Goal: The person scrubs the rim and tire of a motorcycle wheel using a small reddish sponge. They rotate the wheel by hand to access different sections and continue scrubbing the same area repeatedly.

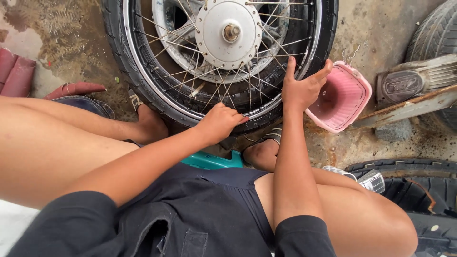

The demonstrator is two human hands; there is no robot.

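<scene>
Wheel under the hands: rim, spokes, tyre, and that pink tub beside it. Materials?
Rim: looks like chromed or polished steel, mirror-bright band. Spokes: thin bare metal wire, dull grey. Tyre: black rubber, matte, moulded tread. Pink tub: probably plastic, uniform colour, ribbed moulded walls. Left hand and right hand rest at the rim.

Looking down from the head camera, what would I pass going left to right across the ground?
Red roof tiles → spoked motorcycle wheel, with the left hand and then the right hand on its rim → pink plastic basket → rusty metal bar.
</scene>
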